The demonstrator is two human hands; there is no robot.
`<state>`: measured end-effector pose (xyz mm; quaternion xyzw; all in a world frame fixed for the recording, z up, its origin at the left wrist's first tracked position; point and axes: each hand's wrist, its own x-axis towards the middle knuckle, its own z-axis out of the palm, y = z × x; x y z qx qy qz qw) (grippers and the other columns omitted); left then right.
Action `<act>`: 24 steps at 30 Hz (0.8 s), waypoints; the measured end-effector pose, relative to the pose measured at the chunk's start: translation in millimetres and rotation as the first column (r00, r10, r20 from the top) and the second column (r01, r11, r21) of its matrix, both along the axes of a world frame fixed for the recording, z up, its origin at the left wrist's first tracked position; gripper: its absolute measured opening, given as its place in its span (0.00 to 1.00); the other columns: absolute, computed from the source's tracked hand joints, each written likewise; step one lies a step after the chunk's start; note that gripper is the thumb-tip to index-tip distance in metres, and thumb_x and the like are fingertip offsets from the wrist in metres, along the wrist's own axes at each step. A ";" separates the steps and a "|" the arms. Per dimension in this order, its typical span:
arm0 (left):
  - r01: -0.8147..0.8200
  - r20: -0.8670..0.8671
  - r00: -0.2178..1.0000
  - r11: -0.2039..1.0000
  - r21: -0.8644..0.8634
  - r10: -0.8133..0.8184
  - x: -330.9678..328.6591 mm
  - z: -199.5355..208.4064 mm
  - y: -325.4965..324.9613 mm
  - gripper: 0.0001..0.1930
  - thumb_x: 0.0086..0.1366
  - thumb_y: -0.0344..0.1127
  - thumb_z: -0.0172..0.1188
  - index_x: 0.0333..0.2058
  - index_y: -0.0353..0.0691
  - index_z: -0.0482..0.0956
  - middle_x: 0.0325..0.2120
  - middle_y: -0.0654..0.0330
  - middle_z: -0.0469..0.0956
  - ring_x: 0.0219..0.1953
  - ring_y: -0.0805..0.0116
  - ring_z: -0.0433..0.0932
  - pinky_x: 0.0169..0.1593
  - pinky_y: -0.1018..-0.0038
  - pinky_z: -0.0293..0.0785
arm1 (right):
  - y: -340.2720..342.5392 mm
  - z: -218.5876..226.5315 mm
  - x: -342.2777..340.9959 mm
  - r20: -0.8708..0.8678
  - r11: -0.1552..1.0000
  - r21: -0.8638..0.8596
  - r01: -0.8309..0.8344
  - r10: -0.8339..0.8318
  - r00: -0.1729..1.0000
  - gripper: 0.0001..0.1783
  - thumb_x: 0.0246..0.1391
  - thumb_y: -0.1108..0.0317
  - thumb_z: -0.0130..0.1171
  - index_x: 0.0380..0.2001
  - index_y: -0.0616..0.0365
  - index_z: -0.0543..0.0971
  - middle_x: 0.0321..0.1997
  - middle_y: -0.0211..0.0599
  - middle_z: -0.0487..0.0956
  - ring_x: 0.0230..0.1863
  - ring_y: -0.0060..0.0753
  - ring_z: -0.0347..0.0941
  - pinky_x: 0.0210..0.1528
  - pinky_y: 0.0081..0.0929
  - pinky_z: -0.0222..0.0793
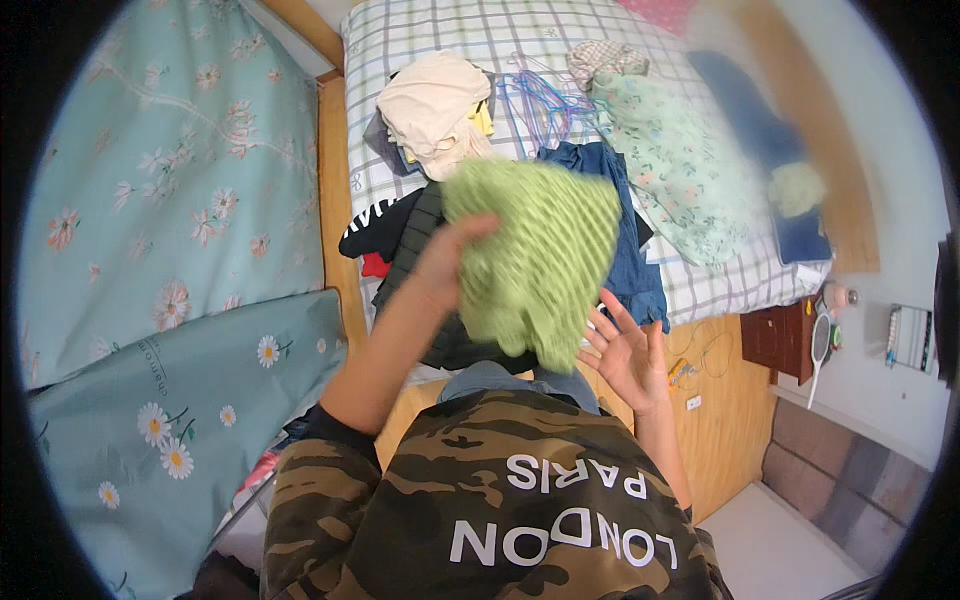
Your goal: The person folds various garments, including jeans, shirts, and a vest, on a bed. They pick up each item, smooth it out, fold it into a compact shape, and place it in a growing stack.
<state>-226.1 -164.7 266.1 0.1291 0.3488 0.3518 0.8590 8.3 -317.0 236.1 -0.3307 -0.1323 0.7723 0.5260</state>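
Observation:
A light green, ribbed piece of cloth (535, 255), blurred by motion, hangs up in front of my body; whether it is a garment cannot be made out. My left hand (455, 255) grips its left edge, with part of the fingers hidden behind it. Close to its lower right corner is my right hand (628, 355), palm up, fingers spread and nothing in it. Beneath the green cloth lie a dark quilted garment (405, 270) and blue jeans (640, 270). A black garment with white marks (380, 225) pokes out on the left.
On the checked bed (400, 25) sit a pile of folded clothes topped by a cream one (435, 100), blue and purple hangers (545, 105), and a pale green floral cloth (675, 170). Floral curtains (180, 200) border the left. A reddish-brown cabinet (775, 345) stands at right.

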 end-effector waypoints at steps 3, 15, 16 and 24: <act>-0.109 0.004 0.994 0.948 0.300 0.113 -30.8 18.2 71.2 0.21 0.53 0.36 0.54 0.45 0.31 0.67 0.40 0.51 0.73 0.41 0.60 0.74 0.46 0.65 0.71 | 13.5 -2.5 30.1 0.126 1.000 0.016 -0.016 0.014 0.992 0.40 0.51 0.39 0.43 0.60 0.53 0.53 0.62 0.43 0.56 0.61 0.37 0.54 0.57 0.39 0.53; 0.289 -0.953 0.219 0.919 0.267 0.208 -114.6 -211.2 239.9 0.33 0.46 0.50 0.65 0.46 0.32 0.70 0.40 0.50 0.74 0.44 0.60 0.72 0.48 0.71 0.66 | -40.9 -42.1 87.6 0.425 0.888 -0.328 0.322 -0.166 0.890 0.31 0.54 0.49 0.45 0.58 0.50 0.58 0.60 0.37 0.61 0.60 0.32 0.55 0.56 0.36 0.49; 0.358 -0.947 0.233 0.886 0.294 0.220 -107.7 -228.6 225.4 0.31 0.47 0.49 0.64 0.45 0.32 0.71 0.40 0.51 0.74 0.43 0.60 0.72 0.47 0.72 0.66 | -45.0 -48.2 85.6 0.430 0.904 -0.311 0.294 -0.142 0.892 0.30 0.54 0.50 0.46 0.57 0.50 0.59 0.59 0.36 0.62 0.59 0.31 0.56 0.56 0.36 0.50; 0.478 -0.872 0.469 0.871 0.117 -0.140 -10.8 -220.4 76.4 0.16 0.59 0.35 0.53 0.46 0.38 0.71 0.38 0.63 0.73 0.36 0.75 0.73 0.39 0.79 0.67 | -73.4 -129.4 95.9 0.675 0.752 -0.397 0.526 -0.148 0.722 0.20 0.53 0.58 0.51 0.47 0.55 0.68 0.45 0.30 0.73 0.46 0.24 0.68 0.47 0.25 0.60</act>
